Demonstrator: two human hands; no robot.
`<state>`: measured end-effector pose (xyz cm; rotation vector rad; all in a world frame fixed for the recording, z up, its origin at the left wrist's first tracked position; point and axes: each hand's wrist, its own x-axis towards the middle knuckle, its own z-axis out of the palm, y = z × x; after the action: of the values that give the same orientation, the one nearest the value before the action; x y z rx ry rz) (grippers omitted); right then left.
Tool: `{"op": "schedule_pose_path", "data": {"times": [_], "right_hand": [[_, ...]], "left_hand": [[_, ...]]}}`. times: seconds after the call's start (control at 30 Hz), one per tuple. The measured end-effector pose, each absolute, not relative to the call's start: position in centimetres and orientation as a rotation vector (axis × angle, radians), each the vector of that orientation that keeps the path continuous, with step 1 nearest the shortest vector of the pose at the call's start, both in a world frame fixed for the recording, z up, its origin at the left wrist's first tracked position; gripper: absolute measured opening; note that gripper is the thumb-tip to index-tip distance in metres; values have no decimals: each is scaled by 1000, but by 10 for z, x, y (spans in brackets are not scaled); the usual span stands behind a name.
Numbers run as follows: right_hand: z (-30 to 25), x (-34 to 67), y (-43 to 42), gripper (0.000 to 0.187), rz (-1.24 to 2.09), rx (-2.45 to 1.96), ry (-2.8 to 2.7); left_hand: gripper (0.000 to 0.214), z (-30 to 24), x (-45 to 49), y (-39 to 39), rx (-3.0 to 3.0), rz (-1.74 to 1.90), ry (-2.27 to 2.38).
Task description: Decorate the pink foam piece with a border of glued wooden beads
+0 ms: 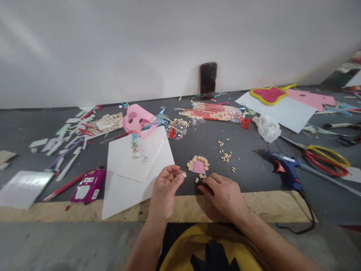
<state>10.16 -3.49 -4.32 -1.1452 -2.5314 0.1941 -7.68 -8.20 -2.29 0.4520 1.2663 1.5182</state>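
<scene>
Between the thumb and forefinger of my left hand is a small pale wooden piece, held just above the table. My right hand rests on the table with its fingers curled and closed; whatever is at its fingertips is hidden. Just beyond both hands lies a pink square, framed along its edges by a ring of small wooden pieces. A few loose wooden pieces lie near my right fingertips. More wooden pieces are scattered to the right of the square.
A blue glue gun and scissors lie at right. White paper and a purple box are at left. Behind are wrapped sticks, a pink mask-like cutout and a phone against the wall.
</scene>
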Motion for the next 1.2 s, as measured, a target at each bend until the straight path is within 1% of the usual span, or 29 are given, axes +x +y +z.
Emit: {"op": "schedule_pose_path", "data": {"times": [0.1, 0.4, 0.57, 0.83, 1.07, 1.2], "right_hand": [[-40, 97, -34, 12, 181, -1140, -2519], [-29, 80, -24, 14, 128, -1043, -2590], [-26, 77, -14, 13, 60, -1096, -2540], [-27, 69, -8, 13, -15, -1125, -2569], [-25, 61, -9, 11, -62, -1173, -2593], [-25, 60, -9, 14, -49, -1189, -2620]], "left_hand": [[25, -24, -79, -84, 427, 1524, 1249], [24, -23, -85, -88, 423, 1531, 1201], [24, -19, -93, -94, 410, 1586, 1191], [23, -11, -134, -115, 383, 1821, 1341], [22, -1, -165, -128, 344, 2115, 1421], [21, 0, -169, -131, 343, 2136, 1446]]}}
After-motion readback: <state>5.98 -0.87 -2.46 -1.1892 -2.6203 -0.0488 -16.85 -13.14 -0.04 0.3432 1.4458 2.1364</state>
